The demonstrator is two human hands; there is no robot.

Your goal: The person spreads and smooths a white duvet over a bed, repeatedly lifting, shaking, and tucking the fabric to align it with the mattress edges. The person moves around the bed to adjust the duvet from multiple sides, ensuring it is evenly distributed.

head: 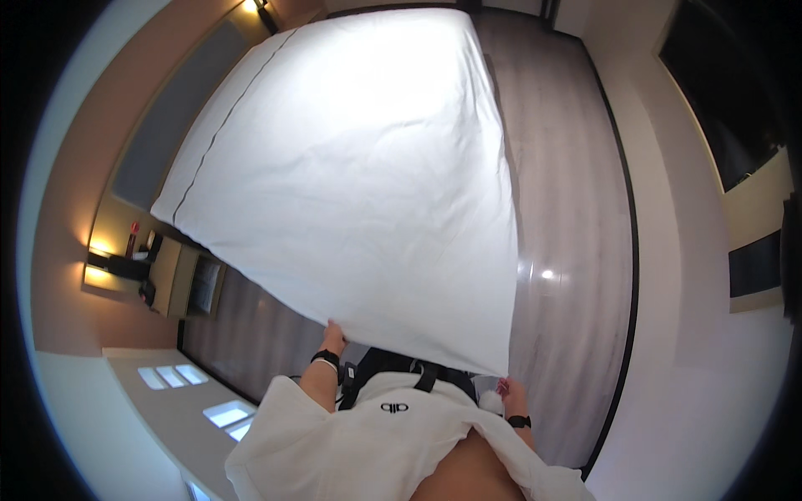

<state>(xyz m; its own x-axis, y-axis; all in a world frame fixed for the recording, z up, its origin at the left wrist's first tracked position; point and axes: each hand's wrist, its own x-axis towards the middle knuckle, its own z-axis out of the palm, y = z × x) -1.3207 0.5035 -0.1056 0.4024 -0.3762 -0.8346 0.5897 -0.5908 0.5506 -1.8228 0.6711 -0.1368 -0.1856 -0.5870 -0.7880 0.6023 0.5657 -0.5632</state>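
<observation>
A large white duvet or sheet covers the bed in front of me, with a thin dark line running across it near the head end. My left hand grips its near edge, left of my body. At the near right corner, my right hand holds the fabric, which is pulled taut between the two hands and out from the bed. Something small and red shows at my right fingers; I cannot tell what it is. A white fluffy pompom hangs just below it.
A bedside cabinet stands at the left, under a lit wall lamp. The grey headboard panel lines the left wall. Wood-look floor runs along the bed's right side, towards a wall with a dark screen.
</observation>
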